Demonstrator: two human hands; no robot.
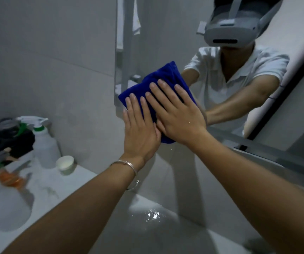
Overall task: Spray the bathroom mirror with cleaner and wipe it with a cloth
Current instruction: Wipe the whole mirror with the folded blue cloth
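The left hand [140, 129] and right hand [177, 114], fingers straight, press the blue cloth [158, 83] flat against the mirror [166, 52] near its left edge; held by pressure alone, the cloth may slip and fall if either palm eases.

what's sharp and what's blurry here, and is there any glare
Head view: dim, even light; the cloth, left hand and right hand are sharp; the bottles at far left are smeared soft; one small glare patch sits on the wet surface below; the wide angle stretches the forearms near the bottom edge.
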